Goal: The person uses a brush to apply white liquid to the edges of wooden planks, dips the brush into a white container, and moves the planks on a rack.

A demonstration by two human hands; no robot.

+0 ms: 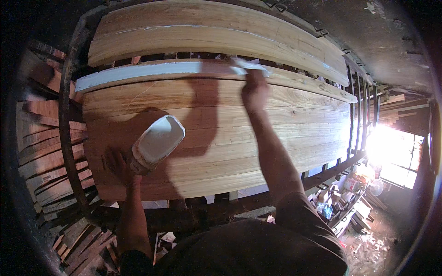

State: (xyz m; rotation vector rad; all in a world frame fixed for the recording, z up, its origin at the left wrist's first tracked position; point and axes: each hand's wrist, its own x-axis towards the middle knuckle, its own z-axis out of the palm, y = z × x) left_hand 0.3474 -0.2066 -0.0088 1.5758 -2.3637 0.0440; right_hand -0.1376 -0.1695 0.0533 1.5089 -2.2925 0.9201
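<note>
My left hand (123, 166) grips a white plastic tub (161, 140) at its lower end. The tub looks like a cut-open container, with white paste inside, and it is tilted over the boards. Farther off, my right hand (254, 92) is closed on a white-smeared spreader (252, 66); motion blurs it, so its exact shape is unclear. It is at a narrow board (313, 85) whose left half carries a white paste strip (138, 72). Below that board lies a wide panel of joined planks (221, 152).
Another plank panel (207, 27) lies beyond a dark gap. A dark metal frame (66, 124) with crossbars surrounds the boards. Stacked wood pieces (50, 152) fill the left side. At right are a bright window (400, 156), a fan (376, 187) and scrap wood (357, 216).
</note>
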